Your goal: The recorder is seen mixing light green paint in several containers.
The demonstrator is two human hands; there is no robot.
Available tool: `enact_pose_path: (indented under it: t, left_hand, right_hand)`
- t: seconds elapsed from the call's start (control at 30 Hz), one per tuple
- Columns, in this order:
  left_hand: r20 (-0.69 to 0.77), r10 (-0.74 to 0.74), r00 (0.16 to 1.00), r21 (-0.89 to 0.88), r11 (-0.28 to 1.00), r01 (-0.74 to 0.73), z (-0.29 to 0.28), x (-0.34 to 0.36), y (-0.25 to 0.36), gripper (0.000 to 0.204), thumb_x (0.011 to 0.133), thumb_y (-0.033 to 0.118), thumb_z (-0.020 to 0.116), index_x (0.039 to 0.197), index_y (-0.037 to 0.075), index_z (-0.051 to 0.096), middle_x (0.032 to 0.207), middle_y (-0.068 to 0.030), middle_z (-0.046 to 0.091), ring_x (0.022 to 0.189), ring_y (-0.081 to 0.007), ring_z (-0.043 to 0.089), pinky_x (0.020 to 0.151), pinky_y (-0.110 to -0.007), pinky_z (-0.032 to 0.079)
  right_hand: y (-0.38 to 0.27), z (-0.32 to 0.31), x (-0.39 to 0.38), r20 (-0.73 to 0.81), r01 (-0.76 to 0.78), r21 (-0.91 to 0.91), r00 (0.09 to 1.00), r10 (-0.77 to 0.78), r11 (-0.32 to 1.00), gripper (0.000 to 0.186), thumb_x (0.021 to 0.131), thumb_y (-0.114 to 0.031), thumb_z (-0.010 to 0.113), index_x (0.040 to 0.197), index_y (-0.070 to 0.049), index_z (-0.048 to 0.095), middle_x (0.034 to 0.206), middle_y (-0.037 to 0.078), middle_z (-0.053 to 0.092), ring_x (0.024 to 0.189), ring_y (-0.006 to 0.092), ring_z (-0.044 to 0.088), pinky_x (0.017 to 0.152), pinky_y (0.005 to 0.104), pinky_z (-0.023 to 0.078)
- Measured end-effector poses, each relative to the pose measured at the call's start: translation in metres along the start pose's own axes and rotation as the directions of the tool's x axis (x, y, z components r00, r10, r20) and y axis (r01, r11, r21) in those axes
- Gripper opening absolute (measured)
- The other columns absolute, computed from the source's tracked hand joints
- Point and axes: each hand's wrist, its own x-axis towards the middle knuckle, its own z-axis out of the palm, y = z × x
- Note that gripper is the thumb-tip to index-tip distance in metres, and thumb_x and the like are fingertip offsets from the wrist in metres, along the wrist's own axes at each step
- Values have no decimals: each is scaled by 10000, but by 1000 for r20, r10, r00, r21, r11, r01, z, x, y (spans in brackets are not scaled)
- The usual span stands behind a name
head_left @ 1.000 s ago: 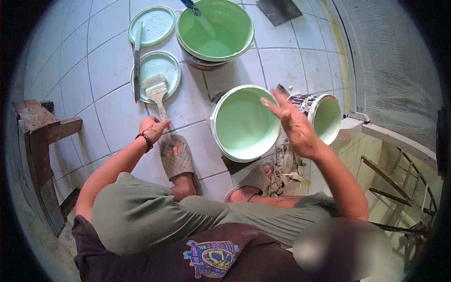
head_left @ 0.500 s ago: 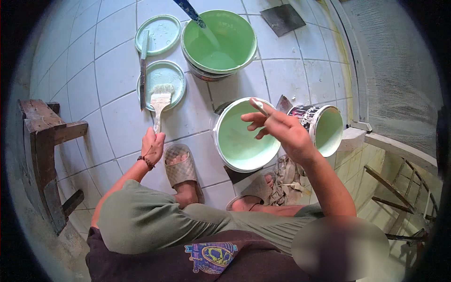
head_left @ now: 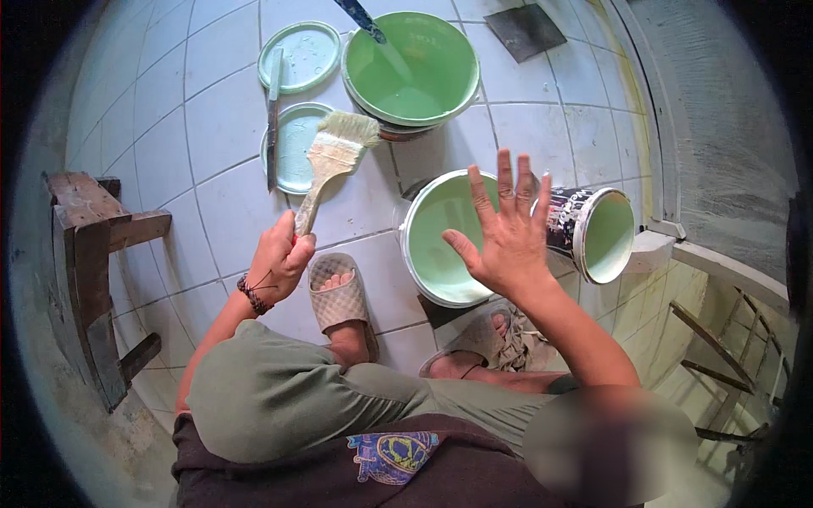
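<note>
My left hand point(head_left: 279, 258) is closed round the handle of a wide paintbrush point(head_left: 339, 148), its pale bristles over the edge of the lower pale green lid point(head_left: 292, 173). A long flat tool point(head_left: 273, 110) lies across that lid and the upper one point(head_left: 302, 51). My right hand point(head_left: 504, 241) is spread open, empty, above a white bucket of pale green liquid point(head_left: 436, 212). A smaller patterned bucket point(head_left: 605, 237) is just right of it. At the top, a blue-handled tool point(head_left: 360, 19) reaches into a larger bucket of green liquid point(head_left: 415, 80).
A dark square plate point(head_left: 525, 34) lies on the tiled floor at the top. A rough wooden structure point(head_left: 85, 220) stands at left. A ledge point(head_left: 720, 271) and a ladder-like frame point(head_left: 711, 343) are at right. My sandalled feet and a crumpled cloth point(head_left: 529, 347) are below the buckets.
The brush in my left hand has risen, its bristles swinging rightward and turning diagonal. My right hand's fingers, bent half a second ago, are now spread wide. The view has shifted slightly.
</note>
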Motion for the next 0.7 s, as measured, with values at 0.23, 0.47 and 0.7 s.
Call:
enact_pose_path:
  t: [0.23, 0.47, 0.7]
  left_hand:
    - [-74, 63, 995, -69, 995, -68, -5, -8, 3, 330, 891, 315, 528, 863, 5, 416, 643, -134, 467, 580, -226, 453, 555, -378, 405]
    - [-44, 19, 999, -210, 977, -28, -19, -13, -8, 398, 891, 397, 521, 922, 4, 464, 678, -72, 417, 636, -164, 421, 572, -323, 373]
    - [-67, -1, 998, -287, 958, -18, -20, -13, -8, 433, 893, 428, 526, 952, 0, 493, 693, -25, 421, 655, -138, 410, 579, -298, 364]
  right_hand:
    - [-12, 7, 7, 35, -54, -6, 998, 54, 999, 861, 826, -427, 653, 1519, -95, 266, 1598, 234, 25, 1479, 411, -33, 1127, 659, -13]
    - [31, -14, -10, 79, 164, 22, 983, -166, 986, 675, 838, -352, 641, 1440, -129, 435, 1547, 254, 237, 1462, 372, 183, 1157, 574, 107]
    - [94, -43, 17, 354, 438, -465, 889, -291, 769, 832, 864, -112, 546, 1510, -483, 175, 1329, 187, 542, 944, 253, 572, 811, 403, 430]
